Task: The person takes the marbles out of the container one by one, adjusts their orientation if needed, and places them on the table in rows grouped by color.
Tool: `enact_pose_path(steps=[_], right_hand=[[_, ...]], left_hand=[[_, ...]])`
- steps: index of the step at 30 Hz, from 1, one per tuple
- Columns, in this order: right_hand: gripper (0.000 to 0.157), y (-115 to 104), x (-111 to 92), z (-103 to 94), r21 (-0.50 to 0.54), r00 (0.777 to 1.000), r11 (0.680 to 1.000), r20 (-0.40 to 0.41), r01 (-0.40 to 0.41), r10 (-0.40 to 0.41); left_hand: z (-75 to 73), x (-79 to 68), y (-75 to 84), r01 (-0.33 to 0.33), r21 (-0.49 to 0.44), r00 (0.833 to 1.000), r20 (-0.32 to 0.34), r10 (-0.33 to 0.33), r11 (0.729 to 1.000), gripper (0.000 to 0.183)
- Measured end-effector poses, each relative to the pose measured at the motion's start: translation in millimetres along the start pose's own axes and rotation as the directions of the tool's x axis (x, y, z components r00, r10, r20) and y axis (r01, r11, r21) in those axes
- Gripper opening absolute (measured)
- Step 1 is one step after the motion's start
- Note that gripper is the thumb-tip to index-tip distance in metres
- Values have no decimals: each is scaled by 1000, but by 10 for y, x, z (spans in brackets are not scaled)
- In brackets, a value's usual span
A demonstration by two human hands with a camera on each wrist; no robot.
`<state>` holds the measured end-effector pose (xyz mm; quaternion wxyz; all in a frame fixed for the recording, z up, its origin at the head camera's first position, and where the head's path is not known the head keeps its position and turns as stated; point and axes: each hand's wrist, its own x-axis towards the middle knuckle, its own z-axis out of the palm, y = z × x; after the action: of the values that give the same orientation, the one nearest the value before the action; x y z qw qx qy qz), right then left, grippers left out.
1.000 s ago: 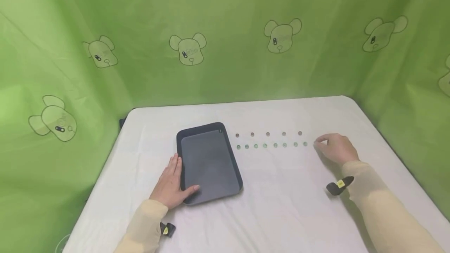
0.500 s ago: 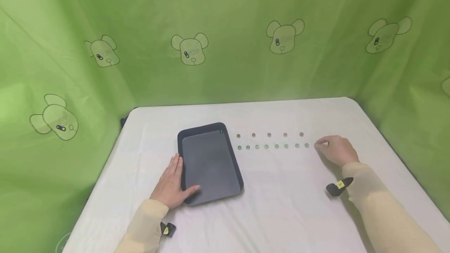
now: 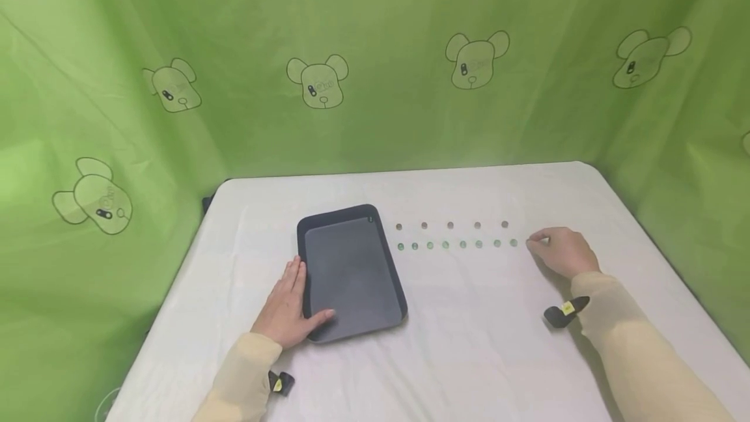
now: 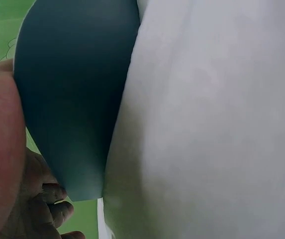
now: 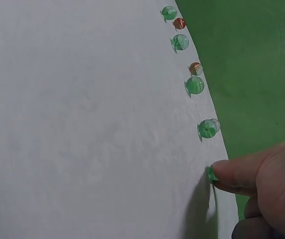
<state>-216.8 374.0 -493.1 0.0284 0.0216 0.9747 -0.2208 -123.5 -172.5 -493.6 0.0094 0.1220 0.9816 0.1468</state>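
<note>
My left hand [image 3: 287, 311] rests at the near left corner of a dark grey rectangular baking tray [image 3: 354, 272]. Its fingers lie straight along the outer side, and the thumb reaches over the rim. In the left wrist view, the tray's outer wall [image 4: 77, 89] stands beside the palm. My right hand [image 3: 564, 251] pinches a green glass marble [image 5: 212, 174] between thumb and fingers, low over the white cloth. That marble is mostly hidden. It lines up with the right end of a row of green marbles [image 3: 513, 243]. Behind runs a row of reddish-brown marbles [image 3: 450, 225], more widely spaced.
A white cloth [image 3: 469, 337] covers the table, with slight creases. Green curtains [image 3: 387, 129] printed with bear heads stand around the back and sides. Black wrist cameras sit on both sleeves, the right one [image 3: 564, 311] hanging near the cloth.
The head view has shifted slightly, so everything sits a little further right. Both hands otherwise hold their places; the marble rows and the tray look the same.
</note>
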Motion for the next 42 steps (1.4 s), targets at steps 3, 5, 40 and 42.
enact_pose_path(steps=[3, 5, 40, 42], right_hand=[[40, 3, -2, -4, 0, 1000, 1000, -2, -2, 2], [40, 3, -4, -1, 1, 1000, 1000, -5, -4, 4], [43, -416, 154, -294, 43, 993, 997, -94, 70, -66], [40, -530, 195, -254, 51, 994, 995, -71, 82, -78]], left_hand=[[0, -3, 1, -3, -2, 1000, -4, 3, 1000, 114], [2, -6, 0, -4, -4, 1000, -6, 4, 1000, 114], [-11, -19, -1, -20, -24, 999, -37, 20, 1000, 113], [-13, -20, 1, -18, -25, 999, -31, 17, 1000, 112]])
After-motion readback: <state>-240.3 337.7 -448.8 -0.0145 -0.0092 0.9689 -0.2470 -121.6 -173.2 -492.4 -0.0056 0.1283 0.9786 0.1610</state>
